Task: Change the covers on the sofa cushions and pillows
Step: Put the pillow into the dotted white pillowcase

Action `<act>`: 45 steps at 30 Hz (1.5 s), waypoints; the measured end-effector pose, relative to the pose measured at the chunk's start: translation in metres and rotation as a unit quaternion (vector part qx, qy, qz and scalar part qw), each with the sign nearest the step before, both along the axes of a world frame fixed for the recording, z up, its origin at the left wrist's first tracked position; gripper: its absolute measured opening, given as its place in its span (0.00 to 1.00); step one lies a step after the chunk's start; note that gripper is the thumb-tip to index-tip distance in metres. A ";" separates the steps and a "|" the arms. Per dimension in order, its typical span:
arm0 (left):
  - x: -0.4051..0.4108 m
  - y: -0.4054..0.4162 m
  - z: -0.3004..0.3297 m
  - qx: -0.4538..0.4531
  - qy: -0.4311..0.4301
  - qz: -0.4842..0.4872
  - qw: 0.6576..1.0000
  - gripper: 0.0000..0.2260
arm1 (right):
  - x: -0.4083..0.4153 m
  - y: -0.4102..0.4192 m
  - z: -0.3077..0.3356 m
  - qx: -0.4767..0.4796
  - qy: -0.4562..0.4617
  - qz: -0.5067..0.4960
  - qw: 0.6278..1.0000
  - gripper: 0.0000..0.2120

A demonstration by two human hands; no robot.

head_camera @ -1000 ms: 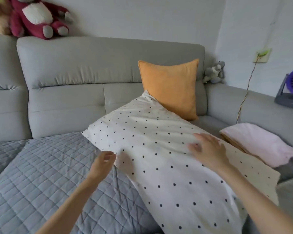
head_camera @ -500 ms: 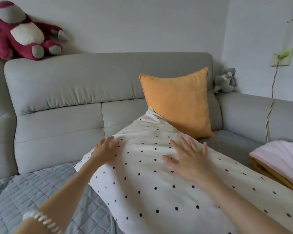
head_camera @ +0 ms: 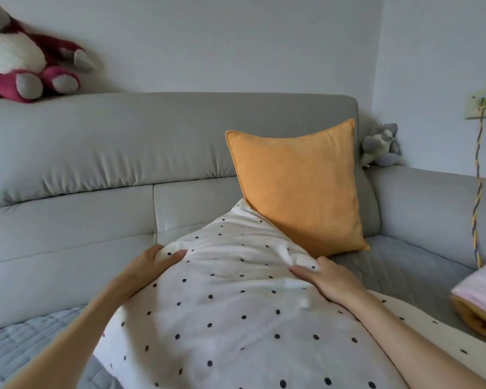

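A large white pillow with black dots (head_camera: 236, 313) lies lengthwise on the grey sofa (head_camera: 96, 164), its far corner touching an orange cushion (head_camera: 298, 186) that leans upright against the backrest. My left hand (head_camera: 149, 265) grips the pillow's left edge near the far end, thumb on top. My right hand (head_camera: 326, 279) clasps the right edge, bunching the fabric under its fingers. Both forearms reach in from below.
A red plush toy (head_camera: 26, 68) sits on the backrest at left, a small grey plush (head_camera: 382, 146) in the corner. Folded pink and orange fabric (head_camera: 480, 299) lies at the right. A braided cable (head_camera: 477, 197) hangs from a wall socket. A quilted grey mat (head_camera: 399, 273) covers the seat.
Both hands have slid forward along the pillow and gone from flat on top to gripping its two side edges. The view has moved closer to the backrest.
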State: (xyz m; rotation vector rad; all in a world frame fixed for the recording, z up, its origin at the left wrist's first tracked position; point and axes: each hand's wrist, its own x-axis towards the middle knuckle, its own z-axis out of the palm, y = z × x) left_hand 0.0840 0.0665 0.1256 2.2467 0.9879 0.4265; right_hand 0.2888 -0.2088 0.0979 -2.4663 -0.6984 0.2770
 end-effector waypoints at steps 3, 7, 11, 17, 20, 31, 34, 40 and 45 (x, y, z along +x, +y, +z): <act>-0.041 -0.030 0.037 0.002 -0.058 0.012 0.998 0.30 | -0.021 -0.009 0.013 0.073 -0.066 0.014 0.995 0.18; -0.142 -0.078 0.074 -0.048 -0.137 0.032 0.989 0.19 | -0.069 -0.003 0.053 0.164 -0.130 0.068 0.976 0.10; -0.246 -0.109 0.085 -0.073 -0.142 0.068 0.985 0.25 | -0.131 0.026 0.095 0.190 -0.204 0.161 0.947 0.08; -0.341 -0.116 -0.003 -0.091 0.114 0.165 0.975 0.22 | -0.212 0.070 0.047 0.042 -0.177 0.318 0.930 0.21; -0.348 -0.097 -0.024 -0.153 0.165 0.196 0.954 0.22 | -0.258 0.075 0.011 -0.066 -0.185 0.378 0.905 0.44; -0.221 0.030 -0.001 -0.218 -0.021 0.213 0.952 0.29 | -0.275 0.061 -0.009 0.010 -0.367 0.390 0.845 0.31; -0.198 0.059 -0.023 -0.163 -0.025 0.224 0.960 0.13 | -0.273 0.065 -0.005 0.011 -0.330 0.399 0.856 0.33; -0.209 0.092 -0.055 -0.106 0.057 0.286 0.951 0.08 | -0.262 0.083 0.008 0.066 -0.267 0.394 0.877 0.43; -0.237 0.111 -0.079 -0.229 0.036 0.264 0.936 0.35 | -0.264 0.084 0.006 -0.006 -0.239 0.402 0.884 0.42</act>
